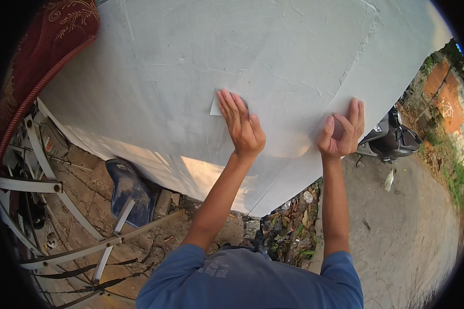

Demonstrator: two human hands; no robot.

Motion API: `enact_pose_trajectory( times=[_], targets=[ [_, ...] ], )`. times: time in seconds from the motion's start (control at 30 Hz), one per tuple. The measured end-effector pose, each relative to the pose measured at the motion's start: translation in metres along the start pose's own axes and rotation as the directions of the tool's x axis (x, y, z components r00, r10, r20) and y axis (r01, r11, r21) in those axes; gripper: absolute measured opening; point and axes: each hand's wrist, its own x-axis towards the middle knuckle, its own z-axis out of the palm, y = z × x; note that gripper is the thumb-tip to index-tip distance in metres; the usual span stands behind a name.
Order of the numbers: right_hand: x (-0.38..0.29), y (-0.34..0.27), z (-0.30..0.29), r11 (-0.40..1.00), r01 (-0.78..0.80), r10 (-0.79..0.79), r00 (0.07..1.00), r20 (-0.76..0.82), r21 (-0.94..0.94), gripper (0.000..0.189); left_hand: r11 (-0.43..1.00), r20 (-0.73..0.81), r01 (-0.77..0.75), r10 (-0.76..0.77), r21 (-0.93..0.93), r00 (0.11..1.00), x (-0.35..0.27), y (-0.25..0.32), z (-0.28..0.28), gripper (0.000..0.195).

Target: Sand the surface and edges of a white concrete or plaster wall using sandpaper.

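A pale, rough plastered wall with ridges and cracks fills the view before me. Flat against it, my left hand presses a small sheet that looks like sandpaper; one pale corner shows left of the fingertips and a dark curled edge shows on the right. My right hand rests by its outer edge on the wall, near a seam, with thumb and index finger bent towards each other and the other fingers extended. Nothing is visible in it.
Bent metal frame pieces and a dark blue plastic piece lie at the lower left. A red patterned fabric hangs at the upper left. Behind the wall's right edge stands a motorcycle. Leaf litter lies along the wall's foot.
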Motion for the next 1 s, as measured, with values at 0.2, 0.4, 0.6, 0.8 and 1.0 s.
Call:
enact_pose_trajectory(
  times=[0.2,0.4,0.6,0.8,1.0],
  targets=[
    [0.003,-0.002,0.002,1.0,-0.008,0.008,1.0,-0.001,0.004,0.011,0.998,0.193,0.029,-0.019,-0.047,0.981,-0.072,0.021,0.011,0.058],
    [0.003,0.0,-0.002,1.0,-0.002,0.002,1.0,0.015,0.006,0.011,0.985,0.236,-0.141,0.162,-0.101,0.958,-0.012,0.039,0.025,0.059],
    [0.002,-0.002,0.001,1.0,-0.028,0.028,1.0,-0.003,0.014,0.013,0.939,0.248,-0.326,0.343,-0.108,0.906,0.078,0.073,0.043,0.063],
    [0.002,0.0,-0.001,1.0,-0.025,0.026,1.0,0.007,-0.006,0.014,0.882,0.154,-0.45,0.468,-0.136,0.87,0.135,0.103,0.063,0.063],
    [0.001,0.0,0.0,0.999,-0.038,0.038,0.999,-0.014,0.0,0.012,0.895,0.226,-0.446,0.431,0.017,0.873,0.086,0.087,0.054,0.06]
  ],
)
